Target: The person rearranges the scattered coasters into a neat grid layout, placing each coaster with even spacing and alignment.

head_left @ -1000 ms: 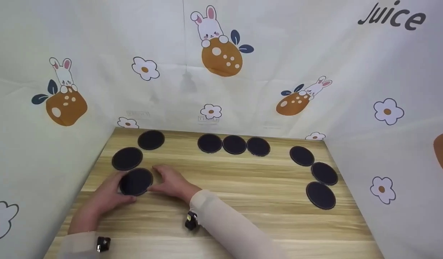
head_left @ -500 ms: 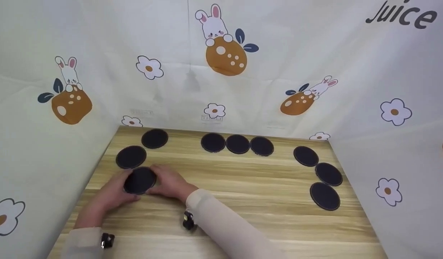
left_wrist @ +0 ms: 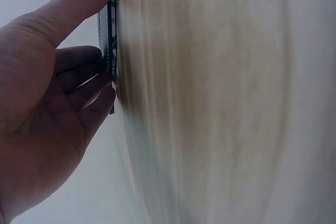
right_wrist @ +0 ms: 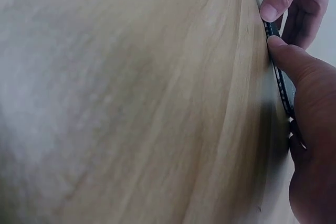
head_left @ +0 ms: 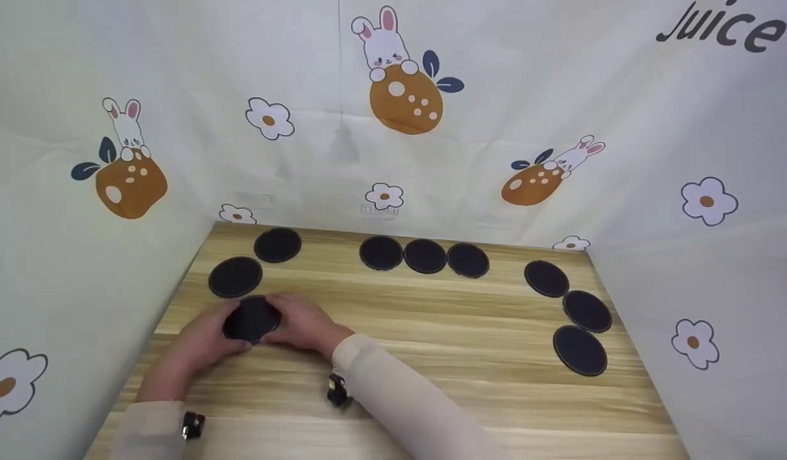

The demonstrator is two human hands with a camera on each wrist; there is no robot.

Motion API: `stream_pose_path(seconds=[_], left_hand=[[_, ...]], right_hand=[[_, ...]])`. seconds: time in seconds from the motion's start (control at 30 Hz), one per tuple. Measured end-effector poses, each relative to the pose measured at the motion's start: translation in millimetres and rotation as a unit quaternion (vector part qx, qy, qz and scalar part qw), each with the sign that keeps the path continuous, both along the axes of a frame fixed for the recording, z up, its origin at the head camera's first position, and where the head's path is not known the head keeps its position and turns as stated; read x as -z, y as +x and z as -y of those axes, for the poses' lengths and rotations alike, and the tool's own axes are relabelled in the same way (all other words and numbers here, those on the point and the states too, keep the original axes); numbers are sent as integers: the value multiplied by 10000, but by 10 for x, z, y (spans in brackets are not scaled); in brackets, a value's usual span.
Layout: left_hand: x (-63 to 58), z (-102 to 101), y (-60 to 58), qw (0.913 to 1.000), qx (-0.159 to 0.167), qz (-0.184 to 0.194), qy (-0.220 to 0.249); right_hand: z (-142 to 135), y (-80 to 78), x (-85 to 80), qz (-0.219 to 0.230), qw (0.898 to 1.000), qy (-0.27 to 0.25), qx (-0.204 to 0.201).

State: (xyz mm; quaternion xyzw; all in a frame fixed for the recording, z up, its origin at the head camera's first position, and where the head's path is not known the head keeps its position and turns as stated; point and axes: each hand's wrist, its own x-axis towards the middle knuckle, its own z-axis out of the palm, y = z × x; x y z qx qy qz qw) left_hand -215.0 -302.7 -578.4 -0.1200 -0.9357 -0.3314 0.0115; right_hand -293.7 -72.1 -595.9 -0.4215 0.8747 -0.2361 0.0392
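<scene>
A black round coaster (head_left: pixel 252 319) with a stitched edge lies at the left of the wooden table, its rim partly covered by fingers. From its left side my left hand (head_left: pixel 205 342) holds it, thumb at the near edge and fingers at the far left. My right hand (head_left: pixel 304 324) grips the opposite side between thumb and fingers. Edge-on in the left wrist view, the coaster (left_wrist: pixel 110 40) sits between the thumb and fingers of my left hand (left_wrist: pixel 37 87). The right wrist view has both thumbs on the near rim of the coaster (right_wrist: pixel 281 82), close together.
Two more black coasters (head_left: pixel 235 276) lie just beyond the held one. A row of three coasters (head_left: pixel 425 256) runs along the back edge. Another three coasters (head_left: pixel 587 311) form a bent line at the right. Patterned cloth walls (head_left: pixel 329 160) enclose the table's back and sides.
My right hand has come in from slightly apart to grip the coaster's right side. The left hand has closed in on its rim. The head view has shifted slightly.
</scene>
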Motion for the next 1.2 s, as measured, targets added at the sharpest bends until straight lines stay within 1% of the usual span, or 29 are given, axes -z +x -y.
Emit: stream_pose_path(seconds=[0.27,0.5,0.7,0.9,1.1,1.2], left_hand=[[-26,-16,-13,9994,-86,58,-329],[-53,-28,-27,9989,-99,134,-430],[-81,-39,-22,9987,-117,175,-458],[-123,-107,-45,9984,-110,210,-515],[-152,-190,-92,9991,-33,70,-412],[-135,-261,-139,9990,28,-42,-433]], right_hand=[[-25,-18,6,3,10000,78,-1],[-82,-36,-25,44,9999,93,21],[-136,-60,-51,120,9999,-59,-29],[-234,-100,-70,189,9989,-394,-171],[-408,-92,-151,323,9983,-477,-51],[-524,-88,-193,324,9980,-534,-29]])
